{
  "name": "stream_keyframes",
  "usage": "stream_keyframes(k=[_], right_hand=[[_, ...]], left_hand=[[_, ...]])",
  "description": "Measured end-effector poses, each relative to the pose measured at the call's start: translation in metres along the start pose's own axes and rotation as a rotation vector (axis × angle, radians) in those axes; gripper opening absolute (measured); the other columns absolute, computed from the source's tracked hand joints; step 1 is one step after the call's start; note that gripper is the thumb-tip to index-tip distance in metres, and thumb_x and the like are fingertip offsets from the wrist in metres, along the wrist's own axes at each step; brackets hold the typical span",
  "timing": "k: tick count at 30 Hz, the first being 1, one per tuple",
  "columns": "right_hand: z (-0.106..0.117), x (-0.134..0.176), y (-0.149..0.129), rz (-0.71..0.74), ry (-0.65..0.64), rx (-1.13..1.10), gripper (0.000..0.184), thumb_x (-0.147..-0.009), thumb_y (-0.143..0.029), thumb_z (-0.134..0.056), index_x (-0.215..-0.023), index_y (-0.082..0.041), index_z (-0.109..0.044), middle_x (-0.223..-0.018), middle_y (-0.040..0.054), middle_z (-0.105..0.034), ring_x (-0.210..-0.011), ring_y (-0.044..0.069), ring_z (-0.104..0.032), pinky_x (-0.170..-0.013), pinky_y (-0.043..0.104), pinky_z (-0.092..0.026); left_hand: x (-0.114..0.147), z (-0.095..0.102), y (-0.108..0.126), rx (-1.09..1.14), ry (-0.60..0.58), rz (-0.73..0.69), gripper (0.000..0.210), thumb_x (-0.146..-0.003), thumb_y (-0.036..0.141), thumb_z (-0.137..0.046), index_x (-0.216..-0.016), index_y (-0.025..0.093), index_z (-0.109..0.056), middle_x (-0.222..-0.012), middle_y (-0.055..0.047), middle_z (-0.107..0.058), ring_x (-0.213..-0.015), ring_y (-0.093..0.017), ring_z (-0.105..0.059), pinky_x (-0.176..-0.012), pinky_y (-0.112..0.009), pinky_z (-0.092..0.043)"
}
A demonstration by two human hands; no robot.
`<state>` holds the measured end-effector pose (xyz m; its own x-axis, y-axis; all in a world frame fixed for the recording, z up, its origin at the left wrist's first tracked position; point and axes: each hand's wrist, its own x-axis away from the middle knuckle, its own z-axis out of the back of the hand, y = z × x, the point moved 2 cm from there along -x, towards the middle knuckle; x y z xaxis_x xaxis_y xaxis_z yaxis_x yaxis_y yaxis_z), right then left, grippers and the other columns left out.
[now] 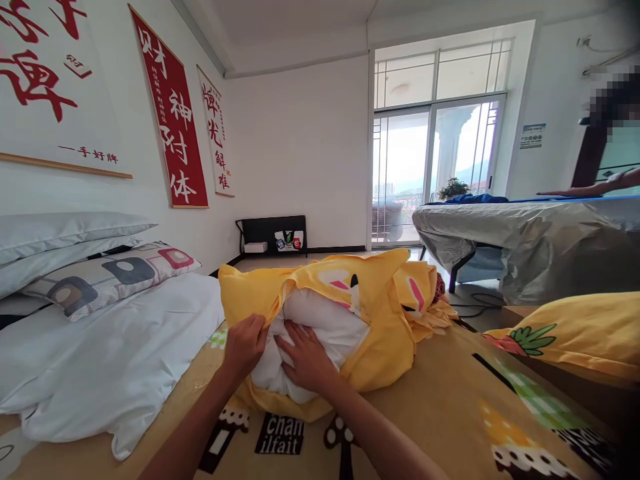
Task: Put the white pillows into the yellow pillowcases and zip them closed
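A yellow pillowcase (377, 357) with a printed cartoon face lies in front of me, its opening toward me. Inside it shows a white pillow (325, 313), partly covered by the yellow cloth. My left hand (246, 343) is closed on the left edge of the pillowcase opening. With fingers spread, my right hand (307, 357) lies flat on the white pillow within the opening. Both rest over a brown patterned cloth (430, 427).
White pillows (125, 353) and a patterned cushion (125, 270) are piled at left. More yellow fabric (585, 327) lies at right. Beyond stands a table with a silvery cover (465, 227), where another person's hand (565, 192) rests on blue cloth. A black bench (270, 230) stands by the wall.
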<state>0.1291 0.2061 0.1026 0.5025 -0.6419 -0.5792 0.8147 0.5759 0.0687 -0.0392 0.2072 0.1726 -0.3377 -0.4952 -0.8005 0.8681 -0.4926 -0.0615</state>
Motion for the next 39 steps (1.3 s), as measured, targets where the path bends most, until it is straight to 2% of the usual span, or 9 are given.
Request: stream_keyframes(k=[4,7,13,19,24,29,34,36,39], right_hand=[[-0.002,0.009,0.008,0.097,0.000,-0.035,0.061,-0.090,-0.044,-0.050,-0.146,-0.028,-0.033,-0.156,0.0097,-0.024,-0.142,0.023,-0.022,-0.113,0.044,-0.019],[-0.008,0.021,0.019,0.093,0.007,-0.022,0.059,-0.092,-0.040,-0.046,-0.148,-0.027,-0.031,-0.156,0.0091,-0.024,-0.142,0.022,-0.022,-0.112,0.043,-0.021],[-0.006,0.031,0.053,-0.118,-0.064,0.071,0.048,-0.094,-0.041,-0.044,-0.136,-0.018,-0.047,-0.136,0.0132,-0.052,-0.125,0.022,-0.046,-0.101,0.035,-0.033],[0.026,0.016,0.081,-0.188,-0.174,0.184,0.047,-0.097,-0.049,-0.035,-0.089,-0.016,-0.067,-0.091,0.0097,-0.069,-0.092,0.022,-0.062,-0.093,0.038,-0.031],[0.061,0.009,0.104,-0.186,-0.240,0.289,0.060,-0.098,-0.048,-0.033,-0.064,-0.016,-0.069,-0.069,0.0100,-0.070,-0.072,0.020,-0.063,-0.090,0.039,-0.030],[0.128,0.010,0.120,-0.241,-0.157,0.435,0.062,-0.101,-0.037,-0.024,-0.069,-0.013,-0.072,-0.074,0.0146,-0.072,-0.074,0.021,-0.064,-0.087,0.039,-0.029],[0.191,0.004,0.103,-0.257,0.039,0.560,0.060,-0.099,-0.037,-0.026,-0.065,-0.015,-0.070,-0.064,0.0107,-0.069,-0.063,0.018,-0.061,-0.079,0.035,-0.032],[0.203,0.005,0.093,-0.317,0.037,0.557,0.057,-0.098,-0.037,-0.028,-0.064,-0.016,-0.070,-0.063,0.0096,-0.069,-0.061,0.018,-0.060,-0.077,0.035,-0.033],[0.212,0.010,0.085,-0.433,-0.091,0.531,0.054,-0.096,-0.038,-0.031,-0.063,-0.018,-0.070,-0.064,0.0088,-0.069,-0.063,0.020,-0.060,-0.074,0.034,-0.035]], left_hand=[[0.005,-0.023,-0.024,-0.027,-0.197,0.150,0.024,-0.095,0.023,-0.035,-0.079,0.020,-0.053,-0.080,-0.004,-0.062,-0.078,-0.018,-0.060,-0.067,-0.028,-0.038],[0.017,-0.048,-0.034,-0.029,-0.262,0.205,0.024,-0.095,0.022,-0.035,-0.086,0.019,-0.057,-0.089,-0.006,-0.064,-0.085,-0.020,-0.060,-0.071,-0.029,-0.040],[0.042,-0.071,-0.034,0.014,-0.351,0.115,0.020,-0.088,0.017,-0.044,-0.081,0.019,-0.062,-0.089,-0.006,-0.066,-0.094,-0.023,-0.058,-0.079,-0.034,-0.039],[0.039,-0.045,-0.038,0.073,-0.415,-0.048,0.032,-0.088,0.022,-0.047,-0.059,0.019,-0.061,-0.067,-0.002,-0.065,-0.075,-0.018,-0.060,-0.071,-0.029,-0.040],[0.006,-0.004,-0.036,-0.005,-0.310,-0.090,0.040,-0.093,0.028,-0.040,-0.063,0.018,-0.064,-0.066,-0.006,-0.065,-0.070,-0.018,-0.058,-0.074,-0.033,-0.038],[-0.034,0.018,-0.025,-0.061,-0.128,-0.014,0.045,-0.093,0.029,-0.032,-0.057,0.018,-0.057,-0.060,-0.007,-0.063,-0.064,-0.018,-0.056,-0.075,-0.035,-0.035],[-0.046,0.018,-0.027,-0.015,-0.059,0.062,0.045,-0.092,0.026,-0.029,-0.050,0.020,-0.045,-0.052,-0.004,-0.058,-0.053,-0.015,-0.049,-0.069,-0.032,-0.035],[-0.046,0.018,-0.027,0.023,-0.084,0.052,0.045,-0.091,0.026,-0.029,-0.047,0.021,-0.040,-0.046,-0.001,-0.053,-0.048,-0.013,-0.043,-0.067,-0.031,-0.035],[-0.049,0.022,-0.022,0.070,-0.113,0.030,0.044,-0.090,0.029,-0.029,-0.047,0.021,-0.035,-0.043,0.000,-0.048,-0.047,-0.013,-0.037,-0.067,-0.030,-0.035]])
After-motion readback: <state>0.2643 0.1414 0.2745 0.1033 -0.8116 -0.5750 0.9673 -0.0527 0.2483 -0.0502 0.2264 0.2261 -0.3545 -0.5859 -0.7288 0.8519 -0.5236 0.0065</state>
